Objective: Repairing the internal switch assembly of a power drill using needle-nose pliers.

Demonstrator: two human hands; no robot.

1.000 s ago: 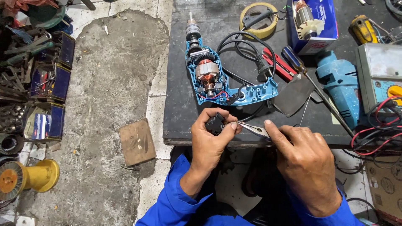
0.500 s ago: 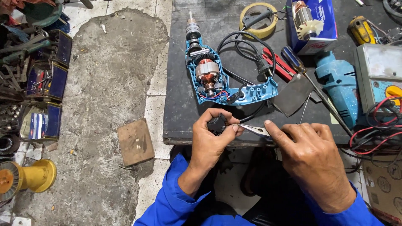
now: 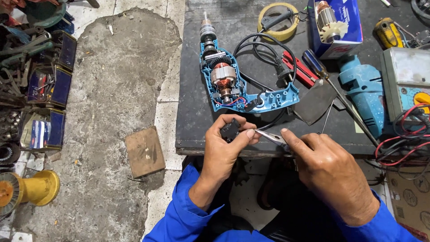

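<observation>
My left hand grips a small black switch part at the near edge of the dark workbench. My right hand holds slim metal pliers, whose tip meets the black part by my left thumb. Just beyond lies an opened blue electric drill, its copper motor and gears exposed and its black cord looped behind it.
On the bench are a yellow tape roll, a blue-handled screwdriver, the drill's other blue shell, a boxed armature and a meter with red leads. The concrete floor holds a wooden block, a yellow spool and tins of parts.
Both hands stay at the bench edge on the black part; the pliers have shifted only slightly. The view has drifted a little.
</observation>
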